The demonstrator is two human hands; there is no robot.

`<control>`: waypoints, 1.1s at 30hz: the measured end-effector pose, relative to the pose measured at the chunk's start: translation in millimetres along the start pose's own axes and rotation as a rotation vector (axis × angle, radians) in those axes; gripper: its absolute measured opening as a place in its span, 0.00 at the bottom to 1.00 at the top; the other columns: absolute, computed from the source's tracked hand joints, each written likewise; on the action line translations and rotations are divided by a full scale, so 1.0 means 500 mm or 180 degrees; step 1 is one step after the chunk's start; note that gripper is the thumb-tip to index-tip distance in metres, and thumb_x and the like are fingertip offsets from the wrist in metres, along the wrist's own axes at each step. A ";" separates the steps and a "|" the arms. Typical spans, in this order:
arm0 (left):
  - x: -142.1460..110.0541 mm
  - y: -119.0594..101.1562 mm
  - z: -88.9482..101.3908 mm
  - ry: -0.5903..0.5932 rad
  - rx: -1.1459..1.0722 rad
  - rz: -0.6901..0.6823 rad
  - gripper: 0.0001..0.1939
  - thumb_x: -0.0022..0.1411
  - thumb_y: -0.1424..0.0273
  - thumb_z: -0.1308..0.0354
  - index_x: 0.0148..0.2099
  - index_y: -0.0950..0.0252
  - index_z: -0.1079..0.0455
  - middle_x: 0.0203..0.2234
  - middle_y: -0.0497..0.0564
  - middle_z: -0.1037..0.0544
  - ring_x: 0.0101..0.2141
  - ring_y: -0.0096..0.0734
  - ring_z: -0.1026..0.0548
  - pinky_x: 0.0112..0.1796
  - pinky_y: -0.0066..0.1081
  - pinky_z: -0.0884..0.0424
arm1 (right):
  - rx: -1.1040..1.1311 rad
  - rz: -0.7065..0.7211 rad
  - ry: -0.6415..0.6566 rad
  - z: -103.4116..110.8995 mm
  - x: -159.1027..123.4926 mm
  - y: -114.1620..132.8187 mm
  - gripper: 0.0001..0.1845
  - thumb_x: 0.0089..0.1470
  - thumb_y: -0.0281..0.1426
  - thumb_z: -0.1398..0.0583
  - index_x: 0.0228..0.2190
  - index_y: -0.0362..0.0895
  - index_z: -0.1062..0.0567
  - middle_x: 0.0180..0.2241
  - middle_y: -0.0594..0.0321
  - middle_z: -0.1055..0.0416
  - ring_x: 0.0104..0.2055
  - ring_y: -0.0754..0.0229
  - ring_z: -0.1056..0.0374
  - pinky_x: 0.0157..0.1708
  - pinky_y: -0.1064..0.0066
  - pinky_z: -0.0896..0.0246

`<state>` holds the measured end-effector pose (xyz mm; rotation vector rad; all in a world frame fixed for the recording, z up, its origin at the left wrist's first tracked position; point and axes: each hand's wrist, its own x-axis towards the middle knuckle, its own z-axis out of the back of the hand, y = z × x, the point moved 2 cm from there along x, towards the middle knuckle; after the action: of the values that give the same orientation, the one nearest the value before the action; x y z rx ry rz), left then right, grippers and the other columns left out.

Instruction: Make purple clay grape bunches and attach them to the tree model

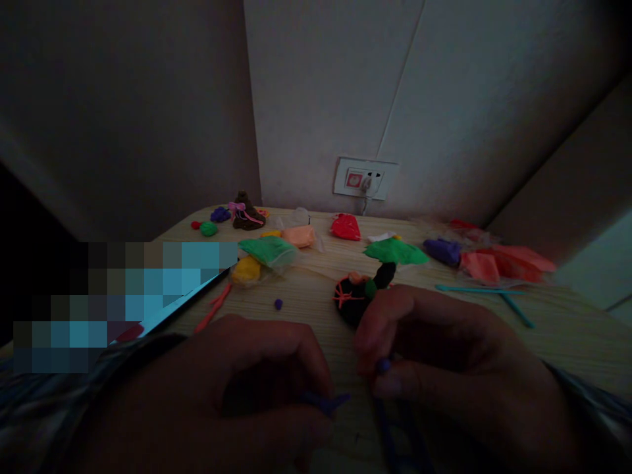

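Near the front of the wooden table, my left hand [257, 388] pinches a thin purple piece with a forked end [328, 401] between thumb and forefinger. To its right, my right hand [444, 368] holds a small purple clay ball [383, 365] at the tips of its thumb and fingers. Just beyond those fingers lies a round black clay figure [351, 299] with orange strands and a green part, its right side hidden by the hand. A dark blue openwork strip [399, 431] lies below my right hand. Another purple clay ball [278, 304] rests beyond my left hand.
Bagged green clay [269, 251], red clay [345, 226] and orange-red clay [508, 263] lie toward the back. A brown clay figure [247, 214] stands far left. Teal sticks [478, 289] are at right. A lit, pixelated screen [192, 289] occupies the left. Behind is a wall socket [365, 178].
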<state>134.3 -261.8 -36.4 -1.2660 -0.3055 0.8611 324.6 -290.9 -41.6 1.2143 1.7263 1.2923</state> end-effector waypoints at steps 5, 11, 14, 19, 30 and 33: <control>-0.003 0.006 0.003 0.0000 -0.0064 0.0024 0.12 0.59 0.55 0.36 0.42 0.54 0.22 0.21 0.44 0.25 0.32 0.37 0.24 0.32 0.26 0.26 | 0.0344 -0.0302 0.0035 -0.009 -0.005 0.003 0.18 0.33 0.23 0.20 0.19 0.44 0.23 0.21 0.72 0.26 0.25 0.72 0.30 0.29 0.84 0.31; -0.013 0.019 -0.001 0.0073 -0.0263 0.0167 0.09 0.58 0.59 0.36 0.39 0.55 0.23 0.22 0.43 0.26 0.29 0.33 0.27 0.27 0.24 0.30 | 0.0351 -0.0261 -0.0185 -0.003 -0.007 0.000 0.20 0.37 0.25 0.20 0.19 0.44 0.26 0.20 0.70 0.26 0.23 0.71 0.31 0.25 0.84 0.34; -0.014 0.025 -0.003 0.0148 -0.0466 0.0198 0.04 0.57 0.63 0.36 0.35 0.55 0.24 0.22 0.41 0.27 0.25 0.27 0.31 0.23 0.20 0.37 | 0.0081 -0.0128 -0.0222 -0.003 -0.009 -0.004 0.20 0.39 0.28 0.20 0.20 0.43 0.27 0.21 0.70 0.26 0.24 0.71 0.32 0.25 0.84 0.34; -0.017 0.035 -0.004 0.0188 -0.0737 0.0085 0.04 0.61 0.62 0.36 0.36 0.54 0.23 0.23 0.40 0.28 0.22 0.22 0.36 0.21 0.16 0.40 | -0.0462 0.0024 0.0034 0.002 -0.025 -0.006 0.14 0.57 0.40 0.28 0.27 0.46 0.22 0.26 0.65 0.20 0.30 0.66 0.23 0.33 0.78 0.27; -0.013 0.020 0.006 0.0393 -0.0977 -0.0111 0.04 0.66 0.62 0.35 0.40 0.51 0.18 0.23 0.41 0.27 0.22 0.21 0.35 0.24 0.15 0.36 | -0.1110 0.0424 -0.0003 -0.005 -0.019 0.012 0.07 0.57 0.27 0.33 0.29 0.49 0.17 0.26 0.67 0.20 0.29 0.65 0.24 0.33 0.77 0.27; -0.012 0.009 0.005 0.0378 -0.0963 0.0067 0.03 0.59 0.64 0.31 0.34 0.54 0.21 0.21 0.40 0.30 0.20 0.21 0.38 0.21 0.15 0.40 | -0.0528 0.0111 -0.0051 -0.010 -0.012 0.008 0.06 0.52 0.27 0.29 0.29 0.47 0.21 0.24 0.68 0.22 0.23 0.68 0.30 0.25 0.80 0.31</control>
<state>126.8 -264.4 -38.3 -1.5974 -0.3365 0.7729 323.6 -298.0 -36.5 1.1601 1.5595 1.4125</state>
